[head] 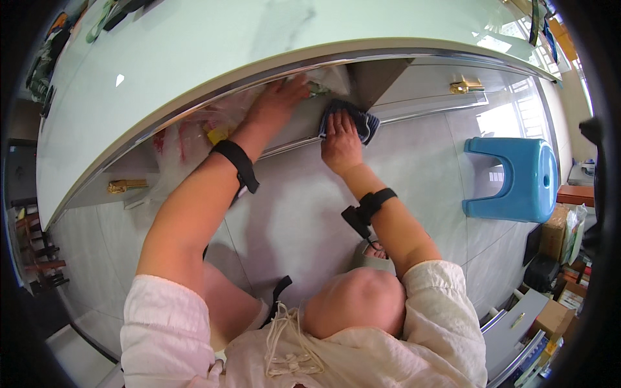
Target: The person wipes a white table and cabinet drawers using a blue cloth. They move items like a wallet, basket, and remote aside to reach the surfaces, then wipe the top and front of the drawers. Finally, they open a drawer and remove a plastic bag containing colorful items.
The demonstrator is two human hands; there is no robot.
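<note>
My right hand presses a folded dark blue cloth with pale stripes against the front edge of the cabinet's bottom board. The fingers lie spread flat over the cloth. Inside the open cabinet, my left hand reaches under the countertop and is blurred. It is beside a clear plastic bag with something green in it; whether the fingers hold the bag, I cannot tell. More clear plastic bags with red and yellow parts bulge out by my left forearm.
The pale glossy countertop overhangs the cabinet. Open doors with gold handles stand left and right. A blue plastic stool lies on its side at right on the tiled floor. Cardboard boxes are stacked behind it.
</note>
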